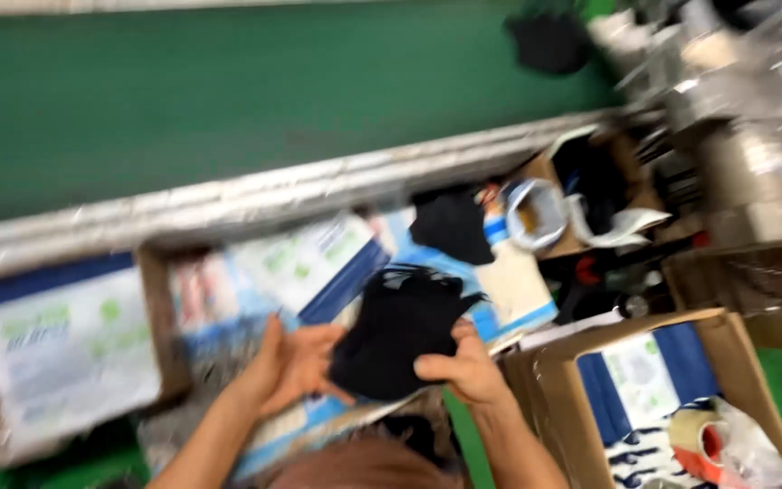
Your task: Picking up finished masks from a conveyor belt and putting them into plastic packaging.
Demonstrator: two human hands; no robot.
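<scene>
Left hand: fingers spread flat against the left edge of the black fabric piece, steadying it from the side and underneath rather than pinching it.
Right hand: closed on the fabric's lower right edge, thumb on top and fingers curled below, so the piece is carried between the two hands.
Black fabric piece: held up in front of the person, above the printed packages, apart from the desk; the blur hides its exact shape.
Printed packages: blue-and-white flat packs lying overlapped just beyond the hands, likely kept close so each can be reached without leaning.
Second black piece: lies on the packs further back, near a roll of tape.
Open cardboard box: stands just right of the right hand, flaps open, with blue-and-white contents and a tape dispenser inside, within easy reach.
Left box: holds a white-and-green printed pack, well apart from the hands.
Green belt: runs behind a pale metal rail at the far edge of the desk.
Machine parts: grey and too blurred to identify, at the upper right.
</scene>
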